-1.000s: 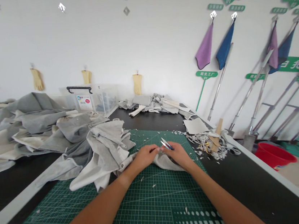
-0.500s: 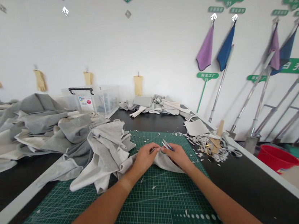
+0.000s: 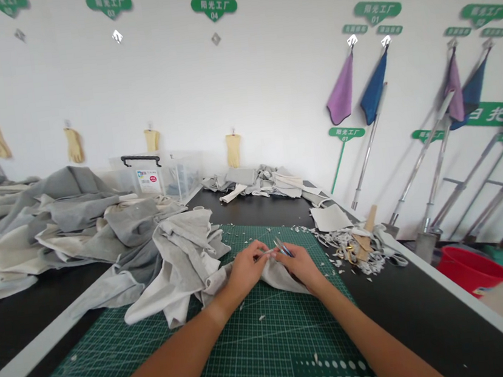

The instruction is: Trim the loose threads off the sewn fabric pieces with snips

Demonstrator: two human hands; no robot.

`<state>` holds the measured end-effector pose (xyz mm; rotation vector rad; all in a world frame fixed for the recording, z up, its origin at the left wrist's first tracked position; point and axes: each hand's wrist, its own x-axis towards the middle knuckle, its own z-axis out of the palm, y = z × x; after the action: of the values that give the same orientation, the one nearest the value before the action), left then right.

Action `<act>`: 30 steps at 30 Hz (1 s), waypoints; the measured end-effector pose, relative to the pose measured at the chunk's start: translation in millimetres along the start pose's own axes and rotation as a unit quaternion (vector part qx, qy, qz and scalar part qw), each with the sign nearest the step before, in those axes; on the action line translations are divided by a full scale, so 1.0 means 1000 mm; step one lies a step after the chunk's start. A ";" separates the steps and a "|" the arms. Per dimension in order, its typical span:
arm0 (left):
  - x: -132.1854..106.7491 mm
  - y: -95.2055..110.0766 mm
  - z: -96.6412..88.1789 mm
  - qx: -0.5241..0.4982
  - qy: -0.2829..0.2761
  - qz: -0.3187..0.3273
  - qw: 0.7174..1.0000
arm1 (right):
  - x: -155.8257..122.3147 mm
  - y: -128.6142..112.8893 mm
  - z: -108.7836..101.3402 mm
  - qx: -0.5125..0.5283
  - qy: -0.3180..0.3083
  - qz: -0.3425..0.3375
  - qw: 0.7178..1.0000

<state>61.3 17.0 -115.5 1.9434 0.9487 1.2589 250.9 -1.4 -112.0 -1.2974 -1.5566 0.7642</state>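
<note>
Over the green cutting mat (image 3: 248,348), my left hand (image 3: 246,270) pinches the edge of a light grey cloth (image 3: 281,278). Close beside it, my right hand (image 3: 301,265) is closed around a pair of small thread snips (image 3: 281,246), whose metal blades point up and away from me. The fingers of my right hand also meet the cloth edge, and the two hands are only a little apart. The cloth hangs below my hands onto the mat. Left of my left hand lies a crumpled bunch of grey fabric (image 3: 179,252); whether it joins the held cloth is hidden.
A big heap of grey fabric (image 3: 71,210) covers the left side. Behind it stands a clear plastic box (image 3: 167,174). Folded pieces (image 3: 255,182) lie at the back. Cloth scraps (image 3: 367,254) sit right of the mat, and a red bucket (image 3: 472,268) is on the floor.
The view has tilted up slightly, so everything sits a bit lower. My hands keep almost the same place on the cloth edge, with the snips still in my right hand.
</note>
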 end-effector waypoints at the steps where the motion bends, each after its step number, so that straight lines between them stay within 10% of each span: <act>1: 0.000 -0.001 0.001 0.000 0.002 -0.002 1.000 | 0.000 0.000 0.000 0.001 0.003 0.000 1.000; 14: 0.010 -0.015 0.003 0.013 -0.057 -0.007 0.998 | 0.001 0.005 -0.005 0.000 -0.013 0.004 1.000; 30: 0.014 -0.019 0.000 -0.051 0.001 -0.041 0.998 | 0.002 0.004 -0.005 -0.073 0.001 -0.023 0.997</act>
<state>61.2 38.5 -124.2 1.8075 0.9363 1.2377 257.3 1.2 -112.9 -1.3628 -1.6596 0.6290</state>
